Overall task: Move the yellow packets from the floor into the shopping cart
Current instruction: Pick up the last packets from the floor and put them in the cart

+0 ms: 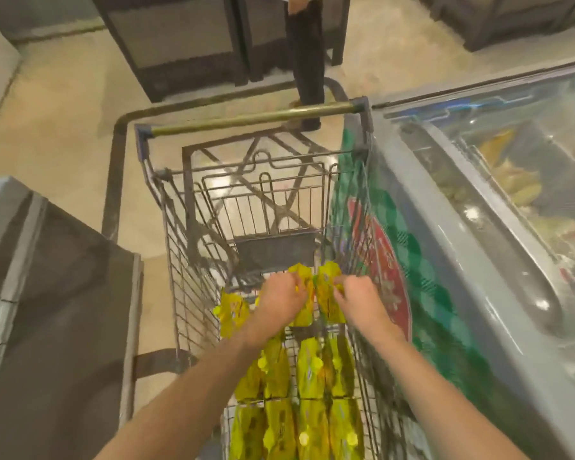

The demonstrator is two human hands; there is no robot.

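The wire shopping cart (246, 119) stands in front of me, its brass handle bar at the far end. Several yellow packets (309, 366) lie in rows on the cart's bottom, under my forearms. Both hands reach into the cart side by side. My left hand (281, 302) is closed on one upright yellow packet (304, 313). My right hand (359, 302) grips another yellow packet (329, 285) right beside it. One more packet (231, 308) leans against the cart's left wall. The floor where packets lay is out of view.
A chest freezer (478, 260) with a glass lid and a green-and-red sticker presses against the cart's right side. A grey cabinet (57, 310) stands to the left. Beyond the handle stands a person's dark trouser leg (306, 61), with dark shelving units (180, 44) behind.
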